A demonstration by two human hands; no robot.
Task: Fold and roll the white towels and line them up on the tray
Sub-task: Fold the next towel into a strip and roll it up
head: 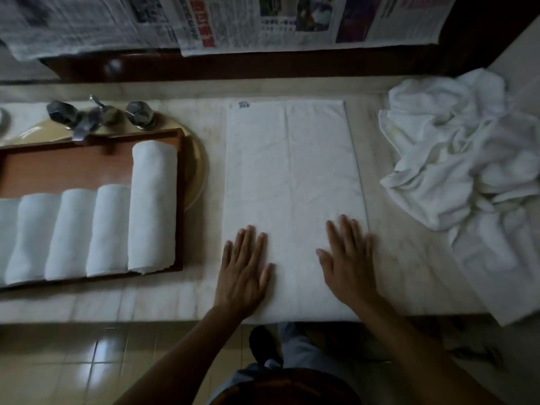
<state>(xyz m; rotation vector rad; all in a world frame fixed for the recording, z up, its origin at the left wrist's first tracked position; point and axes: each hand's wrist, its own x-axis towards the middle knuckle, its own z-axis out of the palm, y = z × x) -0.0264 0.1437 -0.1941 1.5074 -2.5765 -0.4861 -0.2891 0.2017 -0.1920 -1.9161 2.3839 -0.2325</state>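
A white towel (289, 171), folded into a long rectangle with a small tag at its far left corner, lies flat on the marble counter. My left hand (244, 270) and my right hand (346, 258) press palm-down on its near end, fingers spread, holding nothing. To the left a brown wooden tray (58, 168) holds several rolled white towels (152, 206) side by side. At the right sits a heap of crumpled white towels (455, 159).
The tray rests over a beige sink (197, 171) with a metal faucet and two knobs (87, 115). Newspaper sheets (233, 19) hang along the back. The counter's front edge runs just below my hands, with tiled floor beneath.
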